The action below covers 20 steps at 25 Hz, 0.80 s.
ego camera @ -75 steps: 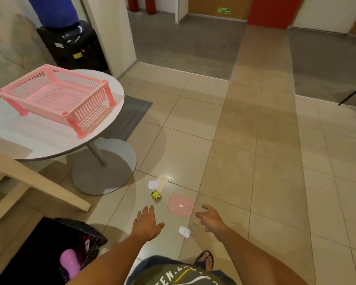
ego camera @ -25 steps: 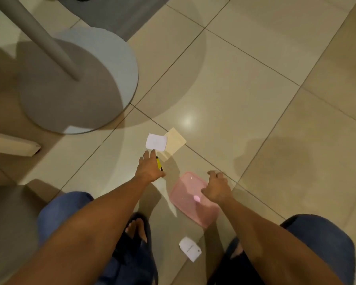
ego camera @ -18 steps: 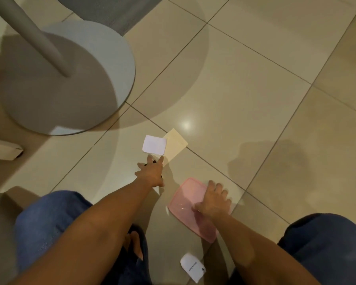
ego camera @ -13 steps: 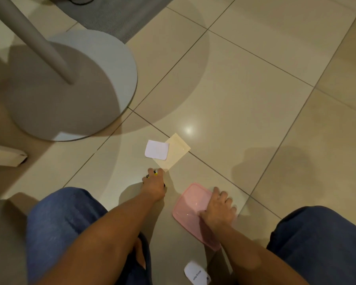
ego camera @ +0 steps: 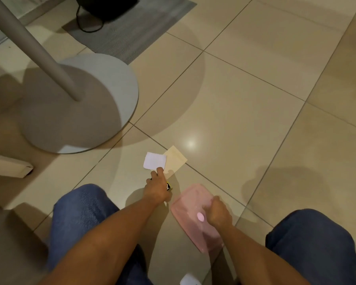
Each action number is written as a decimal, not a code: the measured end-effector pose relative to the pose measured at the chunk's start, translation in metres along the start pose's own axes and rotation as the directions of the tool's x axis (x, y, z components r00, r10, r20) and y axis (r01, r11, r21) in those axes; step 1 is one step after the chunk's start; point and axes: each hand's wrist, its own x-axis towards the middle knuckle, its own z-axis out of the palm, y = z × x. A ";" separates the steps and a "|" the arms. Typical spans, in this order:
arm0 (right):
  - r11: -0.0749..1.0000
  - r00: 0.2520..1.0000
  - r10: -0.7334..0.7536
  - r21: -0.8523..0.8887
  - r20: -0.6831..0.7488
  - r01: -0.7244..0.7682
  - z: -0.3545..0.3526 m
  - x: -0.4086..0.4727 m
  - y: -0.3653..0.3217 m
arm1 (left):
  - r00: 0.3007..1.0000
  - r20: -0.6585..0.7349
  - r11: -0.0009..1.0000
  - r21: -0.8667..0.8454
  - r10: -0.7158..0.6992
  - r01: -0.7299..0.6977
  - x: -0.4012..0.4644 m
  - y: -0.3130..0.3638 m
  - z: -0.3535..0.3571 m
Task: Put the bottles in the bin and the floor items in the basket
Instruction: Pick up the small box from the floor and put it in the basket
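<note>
I am crouched over a tiled floor. My left hand (ego camera: pixel 156 188) is closed around a small yellow and black item (ego camera: pixel 168 186), mostly hidden under the fingers, and one fingertip touches the near edge of a white card (ego camera: pixel 154 160). That white card overlaps a beige card (ego camera: pixel 175 159). My right hand (ego camera: pixel 217 212) is closed on the right edge of a flat pink lid (ego camera: pixel 188 202), which lies beside my left hand. Another white card (ego camera: pixel 188 281) peeks in at the bottom edge. Neither the basket nor the bin is in view.
The round grey table base (ego camera: pixel 86 112) and its pole (ego camera: pixel 29 44) stand to the left. A grey mat (ego camera: pixel 132 27) with a black unit and a cable lies at the top. A pale wooden leg end (ego camera: pixel 10 167) sits at the left. My knees flank both arms.
I have gone from standing to crouching. My left hand closed on the small yellow item and reached up to the white card. My right hand went from flat on the pink lid to gripping its edge.
</note>
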 end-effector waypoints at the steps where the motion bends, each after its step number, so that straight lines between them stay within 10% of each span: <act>1: 0.997 1.000 -0.029 0.074 0.005 0.028 -0.011 0.000 -0.005 | 1.000 -0.017 1.000 0.000 0.004 -0.004 0.000 0.004 -0.006; 9: 0.903 0.975 -0.035 0.411 -0.222 0.126 -0.121 -0.018 -0.056 | 0.980 -0.127 0.988 0.044 0.152 -0.147 -0.013 0.048 -0.100; 20: 0.773 0.980 0.058 0.630 -0.190 0.076 -0.274 -0.222 -0.076 | 0.935 -0.105 0.940 0.015 0.340 -0.340 -0.208 0.100 -0.299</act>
